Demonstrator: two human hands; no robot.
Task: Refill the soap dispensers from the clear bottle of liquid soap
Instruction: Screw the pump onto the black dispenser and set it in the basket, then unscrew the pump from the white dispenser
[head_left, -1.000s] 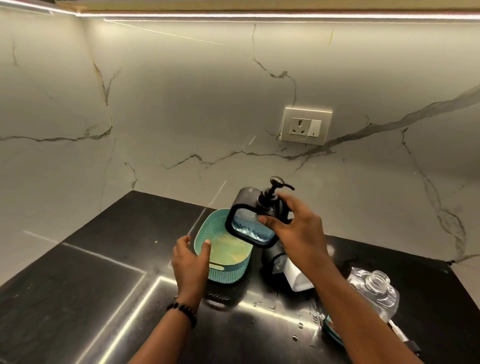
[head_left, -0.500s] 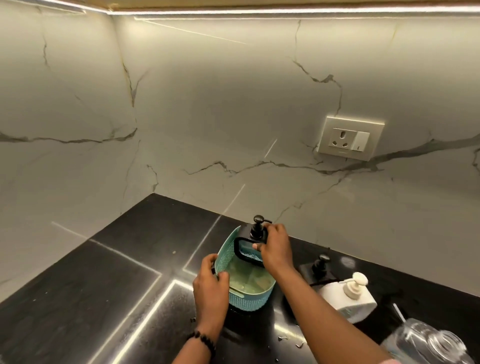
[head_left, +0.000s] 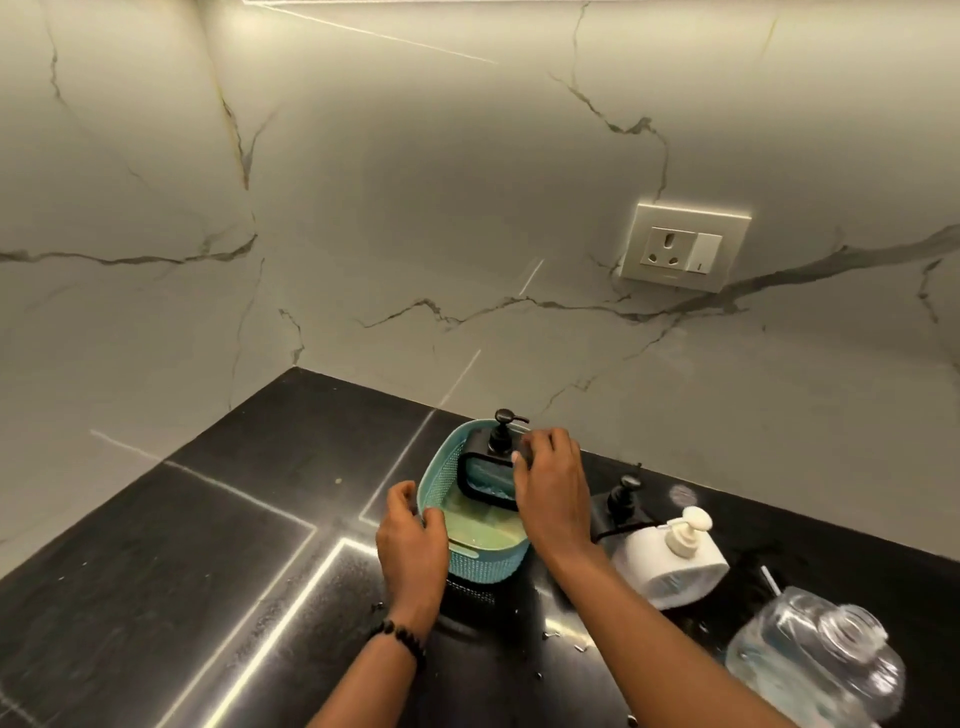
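At near right edge of black stone counter (head_left: 156, 597): clear plastic bottle of liquid soap (head_left: 810, 670), uncapped. Farther in: left hand (head_left: 413, 540) curled on rim of teal perforated plastic basket (head_left: 441, 483); right hand (head_left: 550, 493) gripped black-framed pump dispenser (head_left: 491, 467) inside it. White pump dispenser (head_left: 670, 564) just beside. Risk: tipping, spill. Open room leftward.

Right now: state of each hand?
Left hand: grips the near rim of the teal basket.
Right hand: holds the black dispenser, which stands in the basket.
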